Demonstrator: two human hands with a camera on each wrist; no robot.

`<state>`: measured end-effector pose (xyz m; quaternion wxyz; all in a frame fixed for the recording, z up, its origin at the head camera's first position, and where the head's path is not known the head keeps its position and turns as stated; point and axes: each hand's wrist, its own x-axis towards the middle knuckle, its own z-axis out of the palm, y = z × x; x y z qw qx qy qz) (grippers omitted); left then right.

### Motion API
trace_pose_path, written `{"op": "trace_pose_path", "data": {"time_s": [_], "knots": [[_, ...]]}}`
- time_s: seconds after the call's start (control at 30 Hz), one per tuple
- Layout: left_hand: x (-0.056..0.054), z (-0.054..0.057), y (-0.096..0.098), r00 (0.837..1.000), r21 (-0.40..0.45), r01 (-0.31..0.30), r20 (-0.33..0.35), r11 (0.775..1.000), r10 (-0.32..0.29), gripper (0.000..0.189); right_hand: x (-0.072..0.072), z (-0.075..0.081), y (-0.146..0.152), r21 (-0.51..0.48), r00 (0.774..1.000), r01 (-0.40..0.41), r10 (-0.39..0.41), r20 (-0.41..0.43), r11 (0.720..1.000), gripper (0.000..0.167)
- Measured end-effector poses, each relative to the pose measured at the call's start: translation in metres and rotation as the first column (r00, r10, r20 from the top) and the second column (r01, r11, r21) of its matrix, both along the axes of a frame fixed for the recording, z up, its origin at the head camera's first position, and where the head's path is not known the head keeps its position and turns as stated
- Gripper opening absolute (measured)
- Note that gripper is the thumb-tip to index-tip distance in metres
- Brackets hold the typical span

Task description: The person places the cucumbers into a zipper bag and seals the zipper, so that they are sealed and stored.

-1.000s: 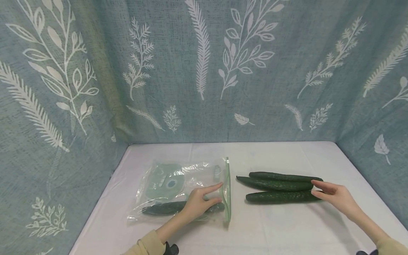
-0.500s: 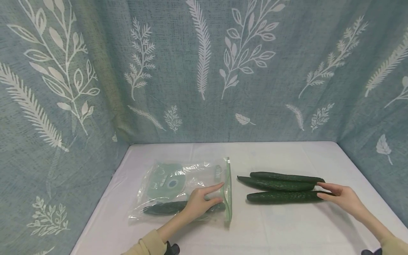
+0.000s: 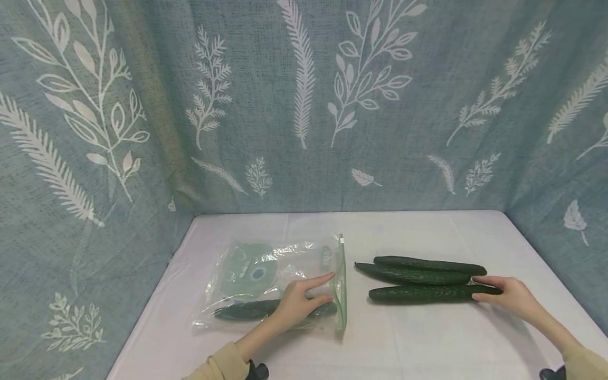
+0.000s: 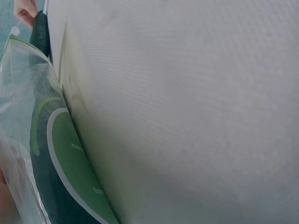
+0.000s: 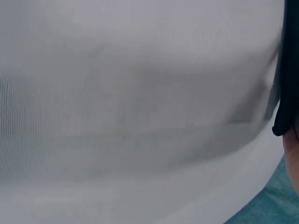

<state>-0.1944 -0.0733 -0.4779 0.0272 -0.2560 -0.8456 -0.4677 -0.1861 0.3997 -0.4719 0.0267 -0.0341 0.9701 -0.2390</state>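
A clear zip bag (image 3: 296, 258) with a green slider edge lies flat on the left of the table. Inside it is one cucumber (image 3: 244, 310). My left hand (image 3: 294, 305) rests on the bag close to its mouth, index finger straight and thumb spread apart from it. To the right, three dark green cucumbers lie side by side: a back one (image 3: 427, 263), a middle one (image 3: 408, 274) and a front one (image 3: 418, 294). My right hand (image 3: 513, 298) pinches the right end of the front cucumber between thumb and fingers; part of that end is hidden.
A white cloth covers the table (image 3: 404, 348). Blue-green curtains (image 3: 266, 105) with white leaf prints enclose its back and sides. The right wrist view mostly holds table cloth, with a dark green cucumber (image 5: 290, 60) at its right edge.
My right hand has shifted slightly to the right along the cucumbers, and its fingers have closed around the front one's end. The left hand and bag stay in place.
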Motion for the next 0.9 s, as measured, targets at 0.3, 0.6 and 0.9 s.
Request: {"op": "trace_pose_path", "data": {"time_s": [0.3,0.6,0.9], "knots": [[-0.001,0.0,0.0,1.0,-0.007,-0.009,-0.017,1.0,0.008,0.05,-0.002,-0.006,0.007,0.029,0.997,-0.078,0.078,-0.019,0.997,0.059],[0.0,-0.001,0.0,1.0,0.001,-0.007,-0.012,1.0,0.007,0.051,0.0,-0.011,0.01,0.01,0.996,-0.076,0.077,-0.043,0.997,0.057],[0.0,-0.002,0.0,1.0,0.011,-0.001,-0.015,1.0,0.001,0.051,0.004,-0.014,0.011,-0.004,0.997,-0.058,0.058,-0.059,0.998,0.056]]}}
